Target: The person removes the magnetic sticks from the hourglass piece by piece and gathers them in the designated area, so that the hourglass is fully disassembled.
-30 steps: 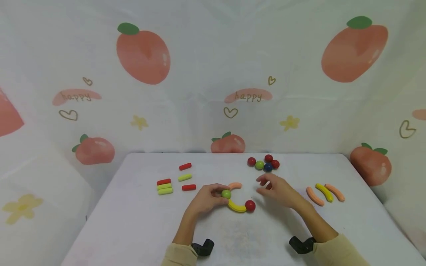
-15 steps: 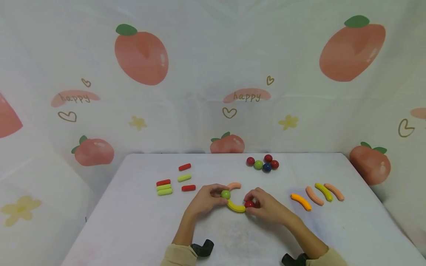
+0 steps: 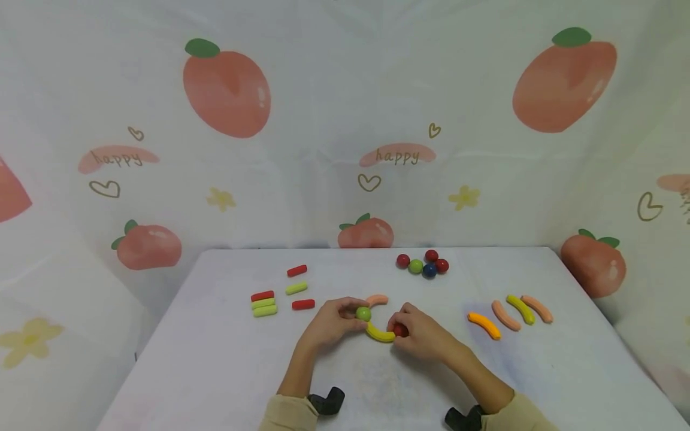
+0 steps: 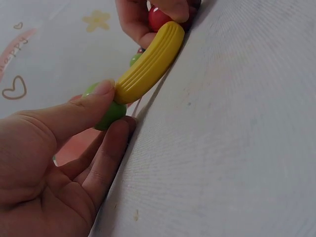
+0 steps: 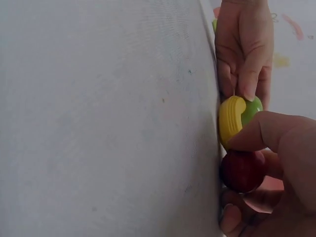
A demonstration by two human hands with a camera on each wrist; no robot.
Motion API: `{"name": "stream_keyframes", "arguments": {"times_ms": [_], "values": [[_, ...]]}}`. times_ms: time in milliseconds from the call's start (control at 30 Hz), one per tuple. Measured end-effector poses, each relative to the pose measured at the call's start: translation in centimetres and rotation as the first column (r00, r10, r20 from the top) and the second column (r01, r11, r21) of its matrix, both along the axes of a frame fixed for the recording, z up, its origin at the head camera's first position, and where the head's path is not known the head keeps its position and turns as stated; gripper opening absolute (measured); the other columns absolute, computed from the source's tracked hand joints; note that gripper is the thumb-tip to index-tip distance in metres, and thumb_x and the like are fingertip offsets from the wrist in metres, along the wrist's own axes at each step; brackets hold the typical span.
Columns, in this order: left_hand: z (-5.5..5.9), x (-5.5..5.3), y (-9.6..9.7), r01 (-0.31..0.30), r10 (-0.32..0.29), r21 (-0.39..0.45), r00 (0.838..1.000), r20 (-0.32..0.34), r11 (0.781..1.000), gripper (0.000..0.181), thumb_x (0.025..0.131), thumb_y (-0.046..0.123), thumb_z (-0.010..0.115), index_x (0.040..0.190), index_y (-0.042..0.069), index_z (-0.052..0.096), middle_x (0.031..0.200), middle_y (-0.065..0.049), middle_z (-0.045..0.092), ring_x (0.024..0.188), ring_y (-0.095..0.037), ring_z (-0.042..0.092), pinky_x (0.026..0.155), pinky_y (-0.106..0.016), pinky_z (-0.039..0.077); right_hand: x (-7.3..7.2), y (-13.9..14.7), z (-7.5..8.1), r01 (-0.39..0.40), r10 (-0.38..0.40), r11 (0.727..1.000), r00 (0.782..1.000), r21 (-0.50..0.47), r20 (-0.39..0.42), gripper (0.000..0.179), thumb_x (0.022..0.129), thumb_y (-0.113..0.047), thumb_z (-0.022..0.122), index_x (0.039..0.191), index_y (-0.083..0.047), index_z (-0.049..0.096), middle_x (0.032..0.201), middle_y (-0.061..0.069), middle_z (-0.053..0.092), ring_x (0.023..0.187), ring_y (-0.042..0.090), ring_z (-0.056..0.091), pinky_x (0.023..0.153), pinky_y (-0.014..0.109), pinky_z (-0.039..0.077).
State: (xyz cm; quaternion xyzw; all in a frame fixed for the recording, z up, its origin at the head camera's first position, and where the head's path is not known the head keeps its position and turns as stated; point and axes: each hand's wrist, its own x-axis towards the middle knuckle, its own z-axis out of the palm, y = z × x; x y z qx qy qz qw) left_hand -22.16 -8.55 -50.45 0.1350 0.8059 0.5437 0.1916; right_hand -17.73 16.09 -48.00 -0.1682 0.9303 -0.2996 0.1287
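Note:
My left hand [image 3: 334,322] pinches a green ball [image 3: 363,313] between thumb and fingers. One end of a curved yellow ribbed piece [image 4: 152,64] meets that ball. At its other end is a red ball [image 5: 243,171], which my right hand [image 3: 423,333] grips with thumb and curled fingers; the right thumb also lies against the yellow piece's end in the right wrist view. A curved peach-coloured piece [image 3: 377,300] extends from behind the green ball, on its far side. Together these pieces form an arc, open to the right, on the white table.
Red, green and blue balls [image 3: 429,270] cluster at the back. Curved orange [image 3: 484,326], peach and yellow pieces [image 3: 520,309] lie on the right. Several short red and light-green sticks [image 3: 265,310] are on the left. A printed cloth [image 3: 302,137] hangs behind the table [image 3: 215,371].
My right hand has come down and left from above the table and taken hold of the red ball. The orange piece at right has come into view. My left hand stays at the green ball.

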Motion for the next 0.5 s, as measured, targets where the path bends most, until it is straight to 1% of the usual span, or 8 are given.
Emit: {"name": "stream_keyframes", "arguments": {"times_ms": [133, 200, 267, 333, 400, 500], "values": [[0.0, 0.0, 0.0, -0.001, 0.001, 0.000, 1.000, -0.007, 1.000, 0.038, 0.087, 0.029, 0.082, 0.124, 0.028, 0.072, 0.122, 0.004, 0.072, 0.103, -0.014, 0.065, 0.093, -0.032, 0.054, -0.2, 0.0, 0.0, -0.007, 0.008, 1.000, 1.000, 0.021, -0.020, 0.012, 0.091, -0.015, 0.074, 0.099, -0.022, 0.071, 0.098, -0.001, 0.052, 0.088, 0.013, 0.050, 0.074, 0.022, 0.048], [-0.2, 0.0, 0.0, -0.001, 0.001, -0.007, 1.000, -0.008, 1.000, 0.038, 0.087, 0.030, 0.082, 0.123, 0.029, 0.072, 0.121, 0.005, 0.072, 0.102, -0.014, 0.065, 0.092, -0.031, 0.054, -0.5, 0.2, 0.3, 0.014, -0.013, 0.999, 1.000, 0.038, -0.024, 0.015, 0.091, -0.016, 0.074, 0.105, -0.021, 0.071, 0.100, -0.002, 0.054, 0.090, 0.012, 0.051, 0.077, 0.024, 0.051], [-0.3, 0.0, -0.1, -0.001, 0.001, -0.016, 1.000, -0.006, 1.000, 0.037, 0.087, 0.030, 0.081, 0.123, 0.030, 0.071, 0.119, 0.005, 0.072, 0.100, -0.014, 0.065, 0.091, -0.030, 0.054, -1.1, 0.4, 0.9, 0.055, -0.053, 0.997, 0.998, 0.050, -0.030, 0.023, 0.091, -0.016, 0.075, 0.113, -0.018, 0.069, 0.104, -0.001, 0.058, 0.092, 0.013, 0.053, 0.081, 0.028, 0.055], [-0.4, 0.0, -0.1, -0.001, 0.001, -0.023, 1.000, -0.006, 1.000, 0.037, 0.088, 0.031, 0.081, 0.123, 0.030, 0.071, 0.119, 0.005, 0.072, 0.099, -0.014, 0.065, 0.090, -0.029, 0.054, -1.9, 0.7, 1.6, 0.107, -0.104, 0.993, 0.993, 0.046, -0.060, 0.030, 0.090, -0.015, 0.076, 0.118, -0.014, 0.067, 0.107, 0.001, 0.060, 0.095, 0.015, 0.055, 0.085, 0.032, 0.058], [-0.4, 0.0, -0.1, -0.005, 0.005, -0.025, 1.000, 0.002, 1.000, 0.037, 0.088, 0.031, 0.081, 0.123, 0.031, 0.071, 0.118, 0.006, 0.071, 0.099, -0.014, 0.065, 0.090, -0.029, 0.054, -3.0, 0.9, 2.2, 0.149, -0.145, 0.988, 0.983, 0.027, -0.113, 0.037, 0.088, -0.014, 0.077, 0.123, -0.009, 0.064, 0.112, 0.005, 0.060, 0.097, 0.017, 0.056, 0.087, 0.036, 0.059], [-0.3, 0.1, -0.1, -0.011, 0.012, -0.017, 1.000, 0.006, 1.000, 0.037, 0.087, 0.033, 0.082, 0.122, 0.032, 0.072, 0.118, 0.007, 0.071, 0.100, -0.015, 0.064, 0.089, -0.030, 0.054, -4.9, 0.9, 2.5, 0.184, -0.181, 0.983, 0.960, -0.006, -0.212, 0.044, 0.087, -0.012, 0.079, 0.126, -0.003, 0.060, 0.115, 0.011, 0.061, 0.096, 0.019, 0.058, 0.089, 0.038, 0.060]]}}
